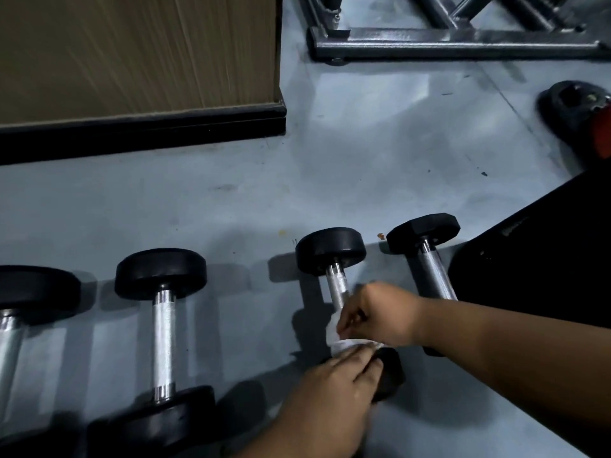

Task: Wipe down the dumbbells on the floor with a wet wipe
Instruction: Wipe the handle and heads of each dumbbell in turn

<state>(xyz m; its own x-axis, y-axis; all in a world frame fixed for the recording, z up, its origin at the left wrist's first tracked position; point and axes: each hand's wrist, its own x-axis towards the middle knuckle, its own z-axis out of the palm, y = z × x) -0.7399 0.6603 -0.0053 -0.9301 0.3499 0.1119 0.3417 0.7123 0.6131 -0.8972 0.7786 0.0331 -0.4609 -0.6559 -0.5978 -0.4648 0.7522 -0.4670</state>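
Note:
Several black-ended dumbbells with metal handles lie in a row on the grey floor. On the third dumbbell (332,252), my right hand (380,314) wraps a white wet wipe (334,338) round the lower part of the handle. My left hand (334,391) lies over that dumbbell's near black end, fingers curved on it and touching the wipe. To the left lie a larger dumbbell (163,328) and another one (20,302) cut off by the frame edge. A hexagonal-ended dumbbell (426,239) lies to the right, partly hidden behind my right forearm.
A wooden wall panel with a black skirting (142,127) runs along the back left. A grey metal rack base (456,44) stands at the back. A black weight plate (575,100) lies at the right, and a dark padded object (542,259) sits beside the hexagonal dumbbell.

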